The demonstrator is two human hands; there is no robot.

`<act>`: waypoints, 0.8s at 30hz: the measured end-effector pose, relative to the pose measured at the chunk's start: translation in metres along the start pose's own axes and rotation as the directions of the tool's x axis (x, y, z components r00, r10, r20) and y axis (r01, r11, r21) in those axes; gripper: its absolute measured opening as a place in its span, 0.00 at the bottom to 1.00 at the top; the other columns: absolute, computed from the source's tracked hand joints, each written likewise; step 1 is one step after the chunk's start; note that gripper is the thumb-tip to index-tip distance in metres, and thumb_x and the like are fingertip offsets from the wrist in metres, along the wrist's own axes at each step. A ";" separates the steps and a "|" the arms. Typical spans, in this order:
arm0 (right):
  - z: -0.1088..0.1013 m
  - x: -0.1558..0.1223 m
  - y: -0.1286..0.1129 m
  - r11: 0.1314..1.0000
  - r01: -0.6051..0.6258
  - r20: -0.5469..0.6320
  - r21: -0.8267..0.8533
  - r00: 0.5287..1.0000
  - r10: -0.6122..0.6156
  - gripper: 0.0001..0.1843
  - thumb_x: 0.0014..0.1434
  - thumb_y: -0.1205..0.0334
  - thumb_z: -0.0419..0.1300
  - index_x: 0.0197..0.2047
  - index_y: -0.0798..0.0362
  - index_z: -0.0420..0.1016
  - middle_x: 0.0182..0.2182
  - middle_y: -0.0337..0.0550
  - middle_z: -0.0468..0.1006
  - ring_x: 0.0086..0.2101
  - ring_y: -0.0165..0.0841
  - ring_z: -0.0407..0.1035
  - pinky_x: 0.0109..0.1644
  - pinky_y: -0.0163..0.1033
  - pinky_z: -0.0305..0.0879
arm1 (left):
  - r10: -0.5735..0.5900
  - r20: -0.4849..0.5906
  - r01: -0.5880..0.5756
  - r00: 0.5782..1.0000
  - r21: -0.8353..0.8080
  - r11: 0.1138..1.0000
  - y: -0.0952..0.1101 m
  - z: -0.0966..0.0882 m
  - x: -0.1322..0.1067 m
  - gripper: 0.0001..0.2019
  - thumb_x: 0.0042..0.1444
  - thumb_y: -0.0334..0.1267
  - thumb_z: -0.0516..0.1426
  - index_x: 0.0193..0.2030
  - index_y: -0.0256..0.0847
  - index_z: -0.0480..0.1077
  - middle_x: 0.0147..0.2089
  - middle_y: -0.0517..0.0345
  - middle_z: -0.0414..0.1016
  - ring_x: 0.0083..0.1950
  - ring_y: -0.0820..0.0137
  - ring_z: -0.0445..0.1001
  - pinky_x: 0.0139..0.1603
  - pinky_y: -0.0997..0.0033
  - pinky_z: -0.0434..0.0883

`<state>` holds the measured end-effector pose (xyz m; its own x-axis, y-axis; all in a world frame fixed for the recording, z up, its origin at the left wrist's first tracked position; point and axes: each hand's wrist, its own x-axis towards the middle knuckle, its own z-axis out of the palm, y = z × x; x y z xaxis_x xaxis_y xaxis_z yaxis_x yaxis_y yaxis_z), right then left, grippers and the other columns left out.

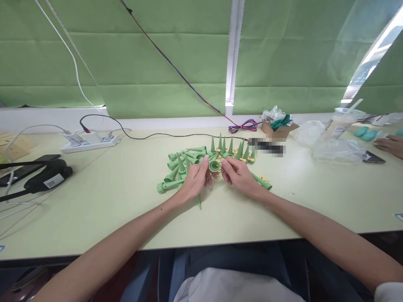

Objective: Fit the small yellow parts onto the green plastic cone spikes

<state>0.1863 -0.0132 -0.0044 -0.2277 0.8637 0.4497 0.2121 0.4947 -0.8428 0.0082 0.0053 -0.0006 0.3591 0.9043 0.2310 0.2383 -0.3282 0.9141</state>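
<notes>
My left hand (197,178) grips a green plastic plant-watering spike (214,166), its round hollow end turned up towards me. Close to the right of that opening, my right hand (237,174) is closed in a pinch; whatever sits between its fingertips is too small to make out. Around and behind both hands lies a heap of similar green spikes (171,184), several standing upright with small yellow pieces (244,160) at their sides. More yellow bits show behind the fingers, partly hidden. One green spike (262,181) lies beyond my right wrist.
A power strip (91,142) and a black strapped device (47,174) are on the left. Behind the heap run a thin black cable and a coiled red-blue wire (244,126). A cardboard box (278,131), drink cup (341,123) and another person's hand (390,144) are on the right.
</notes>
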 end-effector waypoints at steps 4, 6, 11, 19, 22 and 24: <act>-0.001 -0.001 0.000 1.000 -0.001 0.008 0.007 1.000 0.001 0.25 0.69 0.41 0.48 0.27 0.49 0.61 0.20 0.36 0.67 0.21 0.29 0.61 0.26 0.37 0.59 | 0.018 0.002 -0.018 1.000 0.015 1.000 0.000 -0.001 0.000 0.34 0.67 0.60 0.42 0.22 0.38 0.70 0.18 0.56 0.70 0.21 0.70 0.69 0.27 0.68 0.68; -0.001 -0.001 0.001 1.000 0.001 0.009 0.011 1.000 -0.001 0.25 0.69 0.41 0.48 0.27 0.49 0.60 0.19 0.36 0.67 0.20 0.29 0.61 0.26 0.37 0.60 | 0.034 0.000 -0.034 0.999 0.047 0.998 0.002 -0.001 -0.001 0.34 0.68 0.59 0.43 0.20 0.38 0.69 0.18 0.56 0.70 0.21 0.70 0.68 0.28 0.68 0.68; -0.002 0.000 0.002 1.000 0.009 0.007 0.019 1.000 -0.009 0.24 0.70 0.42 0.48 0.28 0.49 0.60 0.18 0.35 0.67 0.19 0.29 0.61 0.26 0.37 0.59 | 0.064 0.038 -0.068 0.997 0.119 0.991 0.005 -0.002 -0.003 0.33 0.69 0.57 0.43 0.18 0.39 0.66 0.19 0.56 0.70 0.23 0.70 0.69 0.31 0.68 0.66; -0.002 0.001 0.001 1.000 0.003 0.006 0.022 1.000 -0.003 0.24 0.69 0.41 0.48 0.28 0.48 0.59 0.18 0.34 0.67 0.18 0.29 0.60 0.25 0.37 0.58 | 0.104 0.063 -0.113 0.993 0.147 0.983 0.004 -0.002 -0.003 0.30 0.69 0.56 0.43 0.22 0.39 0.64 0.20 0.58 0.70 0.24 0.71 0.68 0.32 0.69 0.66; -0.002 0.001 0.002 1.000 -0.006 -0.006 0.025 1.000 0.006 0.24 0.69 0.41 0.48 0.28 0.48 0.58 0.17 0.33 0.67 0.18 0.28 0.60 0.25 0.37 0.58 | 0.145 0.064 -0.153 0.987 0.165 0.974 0.004 -0.002 -0.003 0.27 0.69 0.55 0.43 0.25 0.40 0.62 0.20 0.59 0.70 0.24 0.71 0.68 0.31 0.69 0.67; -0.002 0.001 0.003 1.000 -0.016 -0.016 0.024 1.000 0.016 0.24 0.69 0.40 0.48 0.28 0.48 0.57 0.17 0.33 0.66 0.17 0.29 0.60 0.25 0.37 0.58 | 0.163 0.067 -0.172 0.984 0.172 0.970 0.005 -0.002 -0.003 0.24 0.69 0.55 0.44 0.26 0.41 0.61 0.21 0.60 0.69 0.24 0.70 0.67 0.30 0.69 0.67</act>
<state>0.1887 -0.0101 -0.0057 -0.2094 0.8730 0.4404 0.1925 0.4784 -0.8568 0.0067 0.0013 0.0034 0.4528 0.8183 0.3540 0.3249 -0.5212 0.7892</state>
